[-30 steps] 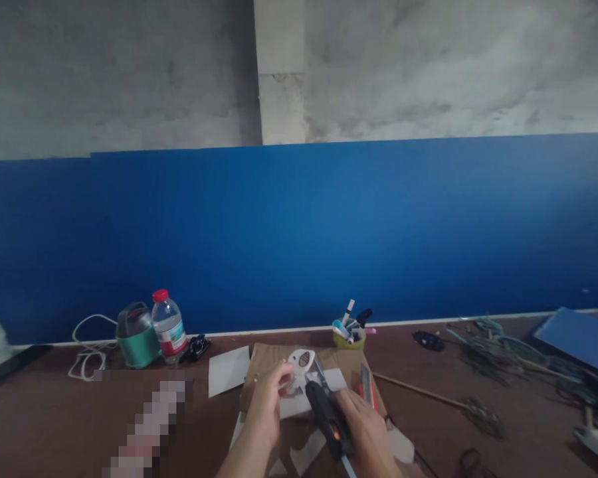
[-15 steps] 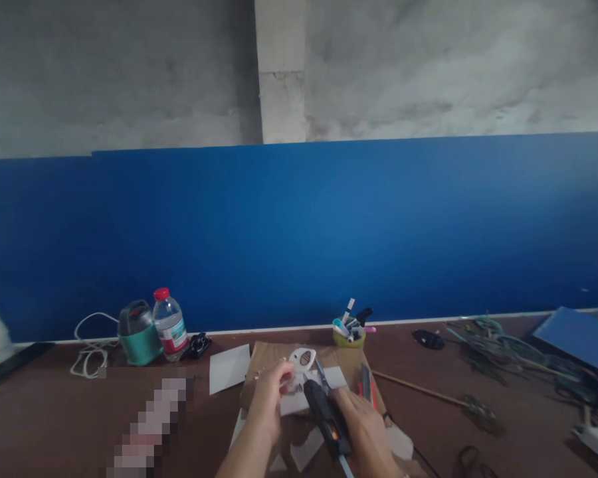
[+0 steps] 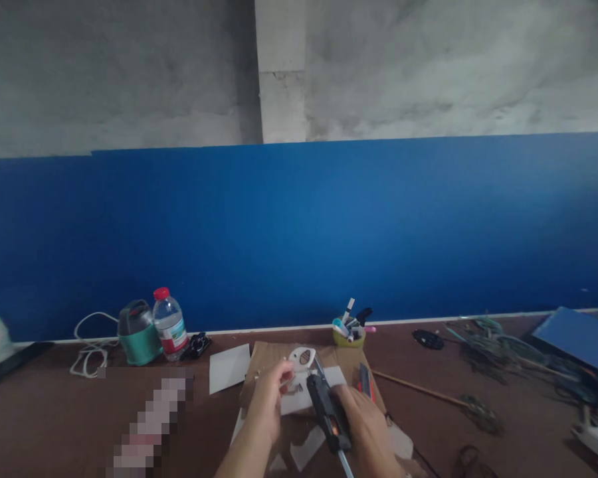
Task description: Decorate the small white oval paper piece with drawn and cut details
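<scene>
You reach both hands forward over the cardboard (image 3: 272,353), left hand (image 3: 269,392) with its palm turned inward, right hand (image 3: 361,415) lower and bent around the glue gun (image 3: 323,401). The white piece (image 3: 296,358) sits just beyond your left fingertips, ahead and left of your right hand. Your left thumb and fingers pinch its near-left edge. Your right fingers are closed on the gun, nozzle aimed forward at the piece's near side; you cannot tell whether they touch.
</scene>
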Demonstrator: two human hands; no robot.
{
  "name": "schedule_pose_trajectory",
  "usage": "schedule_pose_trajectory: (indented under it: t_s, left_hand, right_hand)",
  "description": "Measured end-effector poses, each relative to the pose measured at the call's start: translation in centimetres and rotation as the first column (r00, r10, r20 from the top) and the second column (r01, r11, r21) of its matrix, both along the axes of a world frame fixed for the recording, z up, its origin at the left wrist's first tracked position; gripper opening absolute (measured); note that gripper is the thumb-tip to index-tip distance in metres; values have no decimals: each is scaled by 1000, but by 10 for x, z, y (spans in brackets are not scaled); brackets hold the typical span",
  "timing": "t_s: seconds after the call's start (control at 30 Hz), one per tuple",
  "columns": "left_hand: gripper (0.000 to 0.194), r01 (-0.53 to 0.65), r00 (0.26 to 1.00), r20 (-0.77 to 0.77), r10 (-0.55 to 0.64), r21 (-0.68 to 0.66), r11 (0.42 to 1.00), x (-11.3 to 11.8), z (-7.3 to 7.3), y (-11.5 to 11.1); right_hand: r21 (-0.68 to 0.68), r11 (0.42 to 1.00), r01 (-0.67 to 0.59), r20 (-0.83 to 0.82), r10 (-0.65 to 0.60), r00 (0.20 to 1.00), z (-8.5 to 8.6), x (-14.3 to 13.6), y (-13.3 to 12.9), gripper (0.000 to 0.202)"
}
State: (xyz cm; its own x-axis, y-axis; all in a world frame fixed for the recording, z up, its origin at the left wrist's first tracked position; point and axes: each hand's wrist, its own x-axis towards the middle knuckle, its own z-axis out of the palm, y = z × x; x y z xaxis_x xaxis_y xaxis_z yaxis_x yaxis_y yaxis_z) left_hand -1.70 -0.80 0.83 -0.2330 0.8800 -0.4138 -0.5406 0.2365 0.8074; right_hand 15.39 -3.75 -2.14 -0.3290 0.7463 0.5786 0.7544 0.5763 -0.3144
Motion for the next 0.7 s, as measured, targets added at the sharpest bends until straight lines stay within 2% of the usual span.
schedule_pose_trajectory:
  t_s: [0.17,0.37,0.53,0.7]
  left_hand:
    - [19,3,1000,7,-3,0,1000,1,6,-3]
    - [20,-1,1000,-5,1,-21,1000,1,6,-2]
    - [21,13,1000,2,-13,14,1000,-1,9,-2]
    - [20,22,999,42,-23,22,1000,-2,12,-4]
  right_hand:
    - [-5,1000,-13,3,13,1000,-2,1,1,18]
    - [-12,999,-44,8,44,999,1,-1,-1,20]
    - [22,1000,0,13,-1,1000,5,-2,-2,18]
    - [-53,997,51,51,-48,998,9,-1,-1,19]
